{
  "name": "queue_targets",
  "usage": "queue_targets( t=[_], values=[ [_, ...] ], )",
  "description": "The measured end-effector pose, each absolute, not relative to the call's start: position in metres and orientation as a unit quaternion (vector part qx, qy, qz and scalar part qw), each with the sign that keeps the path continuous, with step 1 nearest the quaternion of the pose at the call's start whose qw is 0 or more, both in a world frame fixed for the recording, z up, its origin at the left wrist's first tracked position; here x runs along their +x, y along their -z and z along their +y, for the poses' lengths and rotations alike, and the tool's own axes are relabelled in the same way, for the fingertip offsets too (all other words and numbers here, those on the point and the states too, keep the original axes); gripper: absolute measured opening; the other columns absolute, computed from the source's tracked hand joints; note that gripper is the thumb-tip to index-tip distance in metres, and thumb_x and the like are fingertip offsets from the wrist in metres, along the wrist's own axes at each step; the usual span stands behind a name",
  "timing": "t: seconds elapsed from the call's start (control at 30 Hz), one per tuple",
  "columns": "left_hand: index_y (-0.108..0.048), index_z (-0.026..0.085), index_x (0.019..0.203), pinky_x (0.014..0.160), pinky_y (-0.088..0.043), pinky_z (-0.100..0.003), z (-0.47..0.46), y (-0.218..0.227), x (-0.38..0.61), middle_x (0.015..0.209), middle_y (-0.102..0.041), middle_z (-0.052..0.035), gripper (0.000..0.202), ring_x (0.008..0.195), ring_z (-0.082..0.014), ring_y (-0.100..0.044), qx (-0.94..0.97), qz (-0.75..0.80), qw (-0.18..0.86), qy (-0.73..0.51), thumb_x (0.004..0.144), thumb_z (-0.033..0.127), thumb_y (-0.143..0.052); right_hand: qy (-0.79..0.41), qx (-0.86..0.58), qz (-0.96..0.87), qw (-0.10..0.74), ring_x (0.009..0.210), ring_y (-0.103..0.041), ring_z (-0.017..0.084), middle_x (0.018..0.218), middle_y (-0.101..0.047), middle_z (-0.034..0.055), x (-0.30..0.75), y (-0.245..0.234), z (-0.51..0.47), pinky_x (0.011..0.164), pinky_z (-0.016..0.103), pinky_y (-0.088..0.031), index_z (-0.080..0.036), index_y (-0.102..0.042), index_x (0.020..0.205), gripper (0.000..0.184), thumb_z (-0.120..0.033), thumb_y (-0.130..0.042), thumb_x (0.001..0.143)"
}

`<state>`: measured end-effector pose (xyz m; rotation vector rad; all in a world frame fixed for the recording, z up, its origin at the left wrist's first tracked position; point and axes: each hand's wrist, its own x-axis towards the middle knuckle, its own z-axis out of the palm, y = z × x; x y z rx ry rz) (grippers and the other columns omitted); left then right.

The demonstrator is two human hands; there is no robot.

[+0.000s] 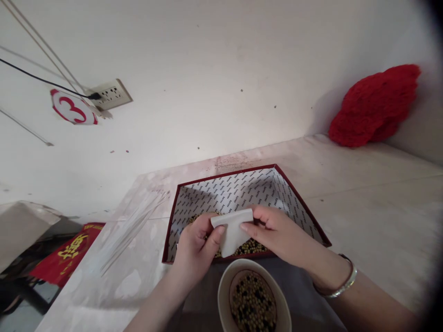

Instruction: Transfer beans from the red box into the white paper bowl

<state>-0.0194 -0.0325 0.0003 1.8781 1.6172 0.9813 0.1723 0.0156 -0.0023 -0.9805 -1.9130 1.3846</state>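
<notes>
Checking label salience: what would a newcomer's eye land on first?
Probably the red fluffy bundle, far right on the pale table. Then the hands, centre, holding a white sheet near the red-rimmed box. Bottom centre, a tub of bead-like bits.

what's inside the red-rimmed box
Small tan and dark beads lie in the box. The left hand, right hand and white sheet hide whatever lies behind them.

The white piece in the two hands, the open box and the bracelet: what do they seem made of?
White piece: matte, probably thin cloth or paper, as it bends softly.
Open box: likely cardboard; thin walls, matte printed lining.
Bracelet: probably polished silvery metal, from its bright highlights.
</notes>
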Motion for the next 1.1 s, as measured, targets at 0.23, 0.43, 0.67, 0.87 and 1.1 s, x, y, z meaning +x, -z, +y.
queue_targets(
  t=[0.23, 0.43, 0.67, 0.87, 1.1],
  values=[
    [-0.052, 0.022, 0.091, 0.059, -0.041, -0.022, -0.029, 0.004, -0.018, 0.07, -0.061, 0.0022, 0.013, 0.063, -0.0117, -0.054, 0.653, 0.582, 0.313, -0.37, 0.086, 0.032, -0.047, -0.494, -0.423, -0.682, 0.335, 0.067, -0.052, 0.016, 0.075, -0.056, 0.0011, 0.174, 0.001, 0.019, 0.057, 0.028, -0.039, -0.02, -0.048, 0.081, 0.017, -0.034, -0.041, 0.088],
    [-0.052, 0.023, 0.096, 0.059, -0.042, -0.023, -0.025, 0.0, -0.022, 0.073, -0.063, 0.0023, 0.014, 0.066, -0.0128, -0.056, 0.648, 0.62, 0.299, -0.325, 0.085, 0.029, -0.045, -0.457, -0.459, -0.638, 0.415, 0.081, -0.054, 0.019, 0.085, -0.059, 0.0015, 0.172, 0.01, 0.022, 0.071, 0.032, -0.042, -0.022, -0.052, 0.091, 0.021, -0.037, -0.038, 0.09],
    [-0.06, 0.022, 0.086, 0.06, -0.04, -0.026, -0.02, -0.008, -0.035, 0.077, -0.066, 0.0007, 0.014, 0.066, -0.0154, -0.057, 0.73, 0.643, 0.179, -0.143, 0.079, 0.027, -0.049, -0.459, -0.456, -0.627, 0.435, 0.082, -0.054, 0.02, 0.089, -0.06, 0.0024, 0.173, 0.012, 0.022, 0.073, 0.032, -0.041, -0.022, -0.053, 0.095, 0.021, -0.037, -0.039, 0.09],
    [-0.063, 0.024, 0.088, 0.059, -0.039, -0.025, -0.008, -0.008, -0.035, 0.079, -0.067, 0.0, 0.017, 0.069, -0.0163, -0.059, 0.78, 0.612, 0.131, 0.018, 0.076, 0.027, -0.051, -0.456, -0.456, -0.631, 0.431, 0.079, -0.053, 0.019, 0.084, -0.059, 0.0021, 0.173, 0.007, 0.021, 0.067, 0.03, -0.039, -0.021, -0.053, 0.089, 0.019, -0.035, -0.04, 0.089],
    [-0.069, 0.022, 0.076, 0.062, -0.044, -0.03, 0.008, 0.003, -0.033, 0.073, -0.07, -0.0069, 0.016, 0.069, -0.0233, -0.063, 0.788, 0.586, 0.107, 0.157, 0.066, 0.022, -0.057, -0.444, -0.46, -0.655, 0.403, 0.074, -0.052, 0.018, 0.078, -0.058, 0.0018, 0.173, 0.003, 0.02, 0.062, 0.029, -0.037, -0.02, -0.047, 0.077, 0.02, -0.035, -0.04, 0.088]
  ],
)
